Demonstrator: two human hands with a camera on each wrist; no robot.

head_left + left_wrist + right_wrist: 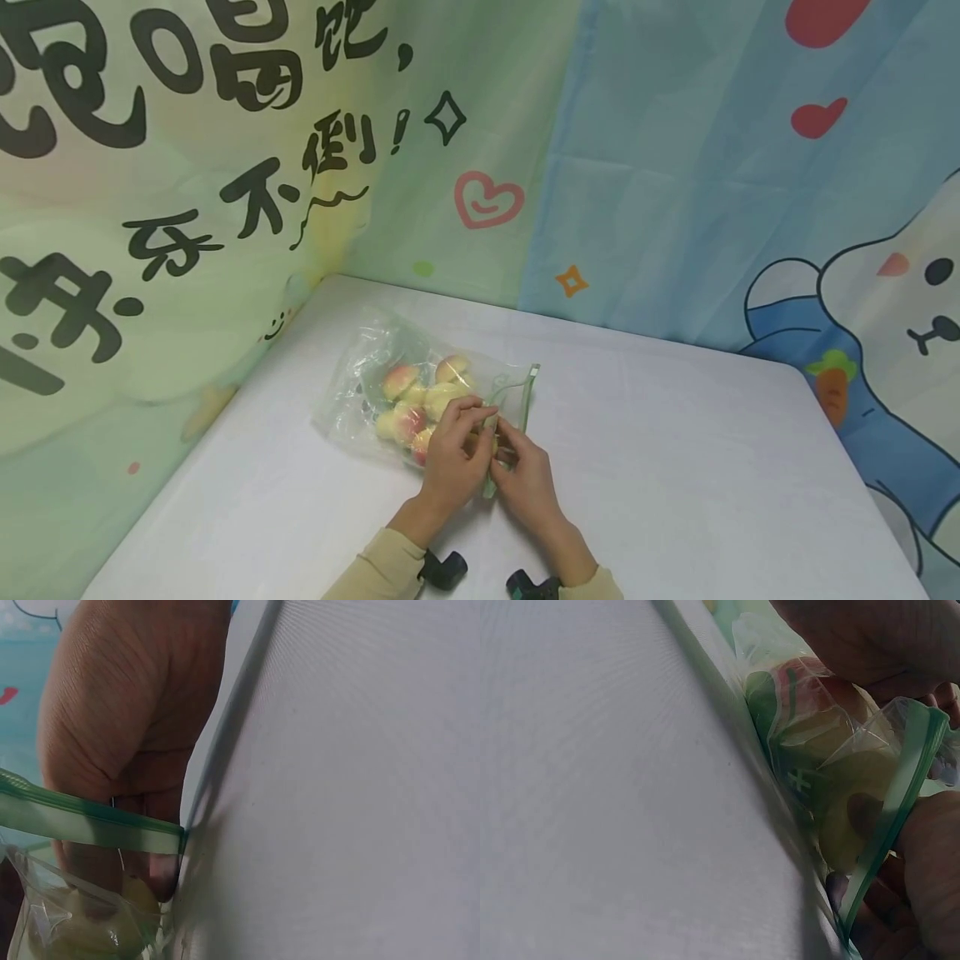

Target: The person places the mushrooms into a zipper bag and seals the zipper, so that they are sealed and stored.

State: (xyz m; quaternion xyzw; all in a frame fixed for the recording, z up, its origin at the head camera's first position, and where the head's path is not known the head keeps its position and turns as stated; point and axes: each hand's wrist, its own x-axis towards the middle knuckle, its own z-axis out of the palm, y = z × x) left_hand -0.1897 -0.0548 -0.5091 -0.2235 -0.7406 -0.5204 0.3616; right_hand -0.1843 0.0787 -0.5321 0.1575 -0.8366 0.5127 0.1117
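Observation:
A clear zip bag (352, 350) with a green seal strip (528, 396) lies on the white table, its mouth facing right. Inside are several yellow-and-red toy peaches (408, 421). My left hand (456, 457) comes over the bag's front part, its fingers and thumb pinching the plastic by the mouth. Close against it, my right hand (525, 477) has bent fingers gripping the mouth's edge. In the right wrist view the green strip (900, 802) crosses in front of fingers, with a yellowish peach (855, 780) just behind. Some fingertips are hidden by the strip and plastic.
The white table (675, 467) stretches to the right of the bag and in front of it. Printed cloth (660, 167) hangs behind the table and along its left side. Black wrist devices (446, 571) sit at both sleeves.

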